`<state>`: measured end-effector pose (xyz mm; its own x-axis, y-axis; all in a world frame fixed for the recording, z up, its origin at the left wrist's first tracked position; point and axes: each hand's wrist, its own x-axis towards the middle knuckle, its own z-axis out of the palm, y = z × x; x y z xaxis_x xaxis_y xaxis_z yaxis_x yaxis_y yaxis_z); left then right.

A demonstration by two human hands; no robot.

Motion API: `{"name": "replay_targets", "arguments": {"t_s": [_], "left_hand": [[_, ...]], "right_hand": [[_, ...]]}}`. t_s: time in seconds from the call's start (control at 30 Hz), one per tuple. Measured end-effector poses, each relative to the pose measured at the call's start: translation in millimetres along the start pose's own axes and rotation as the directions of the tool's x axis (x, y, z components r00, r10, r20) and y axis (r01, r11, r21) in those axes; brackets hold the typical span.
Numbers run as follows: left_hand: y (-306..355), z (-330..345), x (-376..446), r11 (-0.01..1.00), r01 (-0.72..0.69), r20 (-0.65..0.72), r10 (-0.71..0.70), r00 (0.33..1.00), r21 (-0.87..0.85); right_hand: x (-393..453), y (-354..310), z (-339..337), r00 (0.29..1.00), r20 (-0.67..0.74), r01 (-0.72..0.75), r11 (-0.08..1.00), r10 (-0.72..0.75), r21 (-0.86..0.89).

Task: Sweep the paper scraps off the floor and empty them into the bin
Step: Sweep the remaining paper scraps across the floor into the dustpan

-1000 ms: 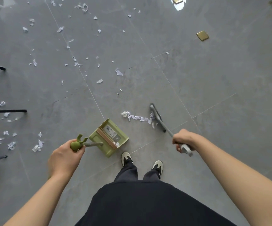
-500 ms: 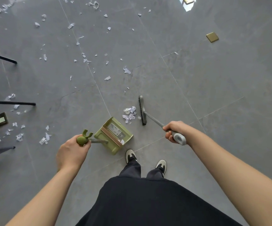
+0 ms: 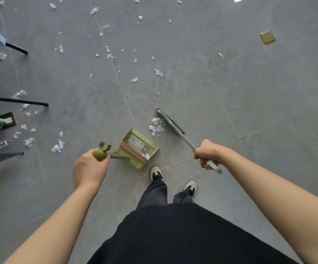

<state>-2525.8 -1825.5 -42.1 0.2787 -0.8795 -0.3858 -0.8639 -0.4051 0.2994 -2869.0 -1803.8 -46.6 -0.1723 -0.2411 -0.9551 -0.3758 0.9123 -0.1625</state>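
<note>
My left hand (image 3: pixel 90 167) grips the green knob at the top of a long-handled green dustpan (image 3: pixel 138 148), which stands on the grey floor in front of my feet with its mouth facing up-right. My right hand (image 3: pixel 208 152) grips the grey broom's handle; the broom head (image 3: pixel 170 121) lies on the floor just right of a small pile of paper scraps (image 3: pixel 157 126), which sits close to the dustpan's mouth. Many loose white scraps (image 3: pixel 108 54) are scattered over the floor farther away and to the left (image 3: pixel 58 146). No bin is in view.
Black furniture legs (image 3: pixel 17 101) reach in from the left edge, with scraps around them. Two recessed floor boxes (image 3: pixel 6 120) sit on the left, and a brass floor plate (image 3: pixel 267 37) lies at the upper right. My shoes (image 3: pixel 155 174) stand just behind the dustpan.
The broom swept the line of scraps leftward into a tight pile near the dustpan's mouth. The broom head now lies slanted behind the pile. The dustpan has stayed where it was.
</note>
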Motion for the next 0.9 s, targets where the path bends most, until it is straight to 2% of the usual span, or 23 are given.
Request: {"name": "replay_targets", "arguments": {"t_s": [0.2, 0.37, 0.67, 0.9], "left_hand": [[8, 0, 5, 0.999, -0.035, 0.0, 0.035, 0.999, 0.016], [8, 1, 6, 0.998, -0.058, -0.02, 0.058, 0.998, 0.006], [19, -4, 12, 0.994, -0.084, -0.017, 0.083, 0.996, -0.066], [53, -4, 30, 0.986, -0.09, -0.036, 0.086, 0.996, -0.138]], "right_hand": [[-22, -9, 24, 0.992, 0.128, 0.02, 0.994, -0.006, -0.106], [-42, -13, 30, 0.985, 0.174, 0.05, 0.987, -0.023, -0.155], [-47, -18, -3, 0.996, 0.092, 0.02, 1.0, -0.021, 0.013], [-38, -25, -30, 0.999, -0.037, 0.046, 0.96, -0.037, 0.276]]}}
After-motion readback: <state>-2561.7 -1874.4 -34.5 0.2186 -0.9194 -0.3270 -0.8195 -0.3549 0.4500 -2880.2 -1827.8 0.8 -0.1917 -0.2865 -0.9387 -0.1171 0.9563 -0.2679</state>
